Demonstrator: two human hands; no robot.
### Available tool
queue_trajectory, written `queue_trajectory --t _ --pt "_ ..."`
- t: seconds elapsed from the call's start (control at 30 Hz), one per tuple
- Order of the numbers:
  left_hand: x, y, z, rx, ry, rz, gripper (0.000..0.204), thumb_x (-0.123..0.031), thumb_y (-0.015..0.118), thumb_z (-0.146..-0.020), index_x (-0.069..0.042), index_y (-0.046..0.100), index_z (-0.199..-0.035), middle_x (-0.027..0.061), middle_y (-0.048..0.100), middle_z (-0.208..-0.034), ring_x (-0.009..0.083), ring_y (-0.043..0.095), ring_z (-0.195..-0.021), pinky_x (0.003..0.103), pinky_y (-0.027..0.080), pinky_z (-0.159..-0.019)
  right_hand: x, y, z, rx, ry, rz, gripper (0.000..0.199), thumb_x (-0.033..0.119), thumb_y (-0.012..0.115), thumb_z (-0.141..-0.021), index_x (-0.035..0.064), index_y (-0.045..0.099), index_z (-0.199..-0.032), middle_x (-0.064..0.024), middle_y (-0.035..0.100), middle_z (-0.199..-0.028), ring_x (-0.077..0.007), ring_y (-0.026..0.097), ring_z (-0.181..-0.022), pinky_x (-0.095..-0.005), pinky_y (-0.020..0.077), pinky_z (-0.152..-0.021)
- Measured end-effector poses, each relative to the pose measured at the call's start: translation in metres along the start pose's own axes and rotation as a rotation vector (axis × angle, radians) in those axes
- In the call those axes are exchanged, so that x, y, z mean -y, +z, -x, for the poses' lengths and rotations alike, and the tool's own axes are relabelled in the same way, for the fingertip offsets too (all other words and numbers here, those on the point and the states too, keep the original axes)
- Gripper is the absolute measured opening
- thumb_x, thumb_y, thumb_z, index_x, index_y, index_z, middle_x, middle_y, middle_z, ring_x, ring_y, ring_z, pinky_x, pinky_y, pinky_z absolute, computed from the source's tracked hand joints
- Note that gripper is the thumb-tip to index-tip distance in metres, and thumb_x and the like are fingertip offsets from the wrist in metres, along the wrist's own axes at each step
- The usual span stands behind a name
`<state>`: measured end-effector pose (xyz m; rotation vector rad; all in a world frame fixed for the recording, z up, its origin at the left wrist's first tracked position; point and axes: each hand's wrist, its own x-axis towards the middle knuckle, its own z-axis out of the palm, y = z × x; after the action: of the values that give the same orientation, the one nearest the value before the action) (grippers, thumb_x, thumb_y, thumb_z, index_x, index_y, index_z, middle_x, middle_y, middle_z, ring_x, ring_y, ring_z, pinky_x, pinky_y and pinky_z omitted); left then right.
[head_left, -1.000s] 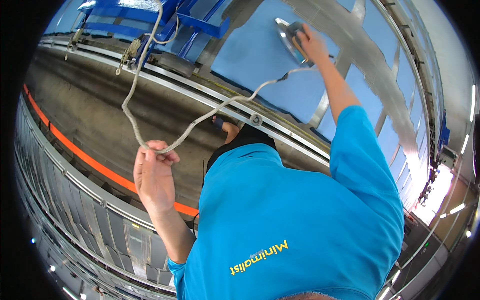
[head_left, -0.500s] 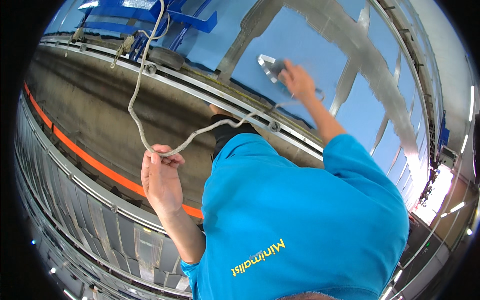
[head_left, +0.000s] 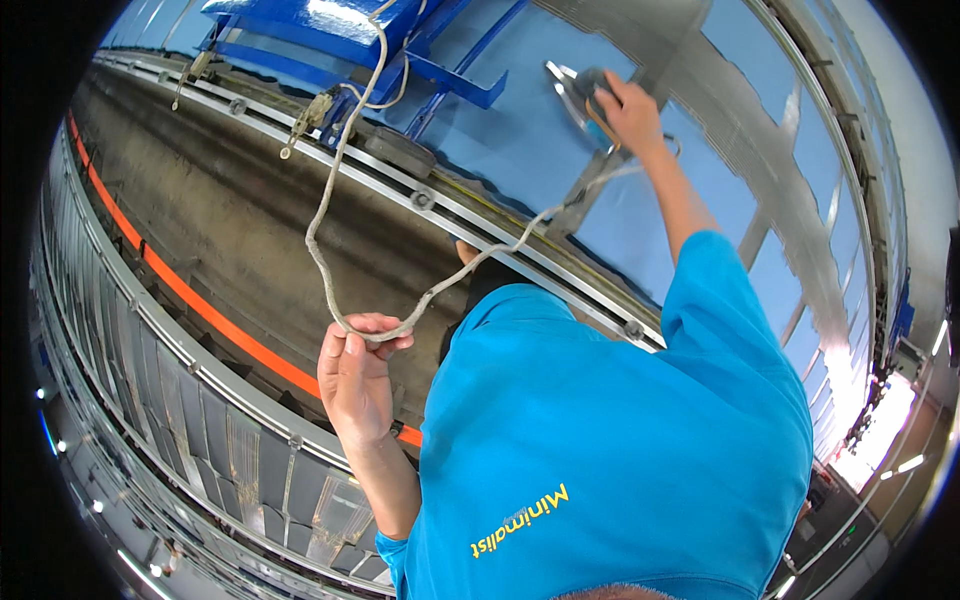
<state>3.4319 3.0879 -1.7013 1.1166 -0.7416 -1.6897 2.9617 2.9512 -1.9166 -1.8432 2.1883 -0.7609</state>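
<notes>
My right hand (head_left: pixel 628 118) is wrapped round the dark handle of a clothes iron (head_left: pixel 572 98), a metal-edged tool with a pointed front. The iron rests on the light blue surface (head_left: pixel 470 145) of a long table, which has grey streaks across it. From its rear a pale, cloth-covered cord (head_left: pixel 445 283) droops to my left hand (head_left: pixel 358 378), then climbs toward the far left. My left hand pinches the cord between thumb and fingers over the aisle, with the palm turned up. The iron's underside is hidden.
A glossy blue metal carriage (head_left: pixel 455 82) stands over the table at the far left, its wheel near the rail (head_left: pixel 255 112). Metal clamps (head_left: pixel 312 122) hang by it. Behind me, across the concrete aisle (head_left: pixel 200 200), runs an orange strip (head_left: pixel 220 325) along a second long table (head_left: pixel 245 450).
The iron has slid along the table toward the blue carriage, and my body has shifted that way too. My left hand still pinches the cord. The carriage now appears closer.
</notes>
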Motion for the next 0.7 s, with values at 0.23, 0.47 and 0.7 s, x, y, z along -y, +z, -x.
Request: queue_trajectory --t 0.23,0.47,0.7 --pt "-0.034 -0.025 -0.033 -0.058 0.045 0.063 0.021 -0.022 0.049 -0.103 -0.002 0.057 -0.105 0.0154 0.064 -0.1 0.0242 0.06 -0.088 0.038 0.047 -0.08 -0.036 0.05 -0.135 -0.045 0.161 0.198 0.049 0.038 0.059 -0.093 0.0118 0.058 -0.135 -0.0247 0.067 -0.114 -0.0426 0.062 -0.107 -0.0494 0.0495 -0.091" --pt "-0.073 -0.071 -0.082 -0.108 0.164 0.192 0.021 -0.02 0.048 -0.103 -0.001 0.056 -0.107 0.014 0.061 -0.097 0.0244 0.057 -0.09 0.038 0.048 -0.079 0.074 0.072 -0.042 0.038 0.093 0.165 0.044 0.036 0.056 -0.095 0.0167 0.055 -0.134 -0.0197 0.063 -0.094 -0.0407 0.063 -0.085 -0.052 0.0497 -0.073" --pt "-0.103 -0.099 -0.153 -0.066 0.12 0.214 0.022 -0.025 0.048 -0.104 -0.005 0.058 -0.107 0.0072 0.059 -0.093 0.0199 0.053 -0.087 0.035 0.043 -0.078 0.171 0.068 0.045 0.247 -0.046 0.0 0.04 0.03 0.066 -0.09 0.0181 0.063 -0.129 -0.0121 0.061 -0.091 -0.0312 0.062 -0.084 -0.043 0.0513 -0.068"
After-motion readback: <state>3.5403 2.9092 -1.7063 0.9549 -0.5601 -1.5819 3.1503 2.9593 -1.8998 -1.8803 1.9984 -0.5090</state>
